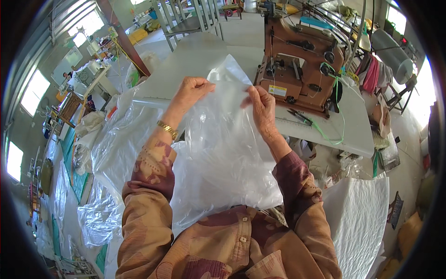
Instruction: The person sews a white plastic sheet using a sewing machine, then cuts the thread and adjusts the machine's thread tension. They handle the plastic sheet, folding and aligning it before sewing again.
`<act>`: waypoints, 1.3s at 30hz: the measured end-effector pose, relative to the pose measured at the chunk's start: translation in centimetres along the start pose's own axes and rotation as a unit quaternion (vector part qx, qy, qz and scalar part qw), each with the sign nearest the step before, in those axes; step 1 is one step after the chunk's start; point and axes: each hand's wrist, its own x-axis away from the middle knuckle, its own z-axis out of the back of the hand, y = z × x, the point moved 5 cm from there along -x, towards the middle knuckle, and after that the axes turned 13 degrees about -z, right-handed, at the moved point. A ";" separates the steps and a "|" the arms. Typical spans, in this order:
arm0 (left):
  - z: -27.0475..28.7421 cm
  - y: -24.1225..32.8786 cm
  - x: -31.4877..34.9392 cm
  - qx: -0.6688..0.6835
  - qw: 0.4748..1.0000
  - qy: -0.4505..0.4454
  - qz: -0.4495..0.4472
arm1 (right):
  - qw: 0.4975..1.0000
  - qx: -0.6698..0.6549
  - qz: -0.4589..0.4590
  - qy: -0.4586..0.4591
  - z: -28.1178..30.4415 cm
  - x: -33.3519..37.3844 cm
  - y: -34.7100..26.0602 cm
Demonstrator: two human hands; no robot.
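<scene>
A clear plastic sheet (223, 139) hangs down over my lap, its upper edge stretched between my two hands. My left hand (191, 93) pinches that edge at its left corner, thumb and fingers pressed together. At the right end my right hand (263, 108) is closed on the same sheet in a pinch; its fingertips are slightly blurred. Just beyond my hands, a pointed piece of the film (228, 67) lies on the grey tabletop (197, 49). Right of my right hand stands a brown sewing machine (297, 65).
Small dark snips (297, 115) and green string (335, 140) lie at the table's right part. More clear film (125, 139) spreads at my left, and white sheeting (357, 218) hangs at my right. A grey chair (188, 24) stands beyond the table.
</scene>
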 end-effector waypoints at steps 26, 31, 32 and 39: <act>-1.8 -6.9 -5.0 0.067 0.976 0.195 -0.066 | 0.954 0.278 0.104 0.041 8.1 2.2 7.5; -1.9 4.1 -1.7 0.103 0.979 0.117 -0.129 | 0.957 0.271 0.100 -0.027 9.2 9.0 3.3; -1.9 6.0 -1.3 0.080 0.980 0.111 -0.145 | 0.950 0.291 0.108 -0.031 9.4 9.7 1.9; -3.4 13.6 -1.4 0.042 0.967 0.098 -0.231 | 0.809 0.392 0.413 0.145 7.1 12.9 -11.6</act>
